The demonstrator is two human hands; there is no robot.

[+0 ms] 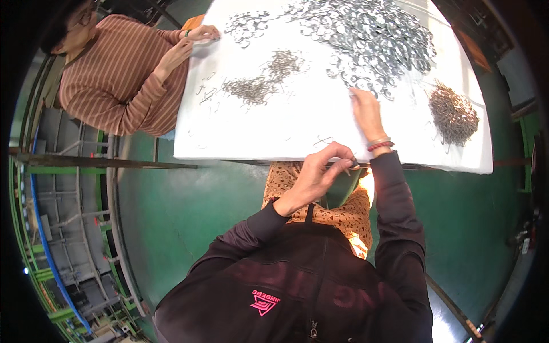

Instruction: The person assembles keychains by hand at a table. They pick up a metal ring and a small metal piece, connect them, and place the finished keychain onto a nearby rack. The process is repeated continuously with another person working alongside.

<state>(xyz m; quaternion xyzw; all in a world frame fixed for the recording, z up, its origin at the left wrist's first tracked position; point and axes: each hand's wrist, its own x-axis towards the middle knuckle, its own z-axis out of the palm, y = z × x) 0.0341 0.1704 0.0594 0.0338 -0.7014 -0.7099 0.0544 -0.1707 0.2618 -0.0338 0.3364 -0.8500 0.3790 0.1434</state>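
Note:
My left hand (325,171) is closed in a pinch just off the table's near edge, above my lap. Between its thumb and forefinger sits a small dark piece (354,163) too small to name. Over the white tabletop (240,134), my right hand (367,114) reaches to the near edge of a large heap of shiny silver round metal pieces (366,37). Its fingers are drawn together at the tips, and what they hold, if anything, cannot be made out. A few thin bent wires (323,140) lie between my hands and the near edge.
A dense pile of brownish wire pieces (453,114) stands at the right. Looser wire hooks (251,88) are spread left of centre, with a small group of silver pieces (247,27) beyond. At the left, a person in a striped top (123,74) has both hands at the table edge.

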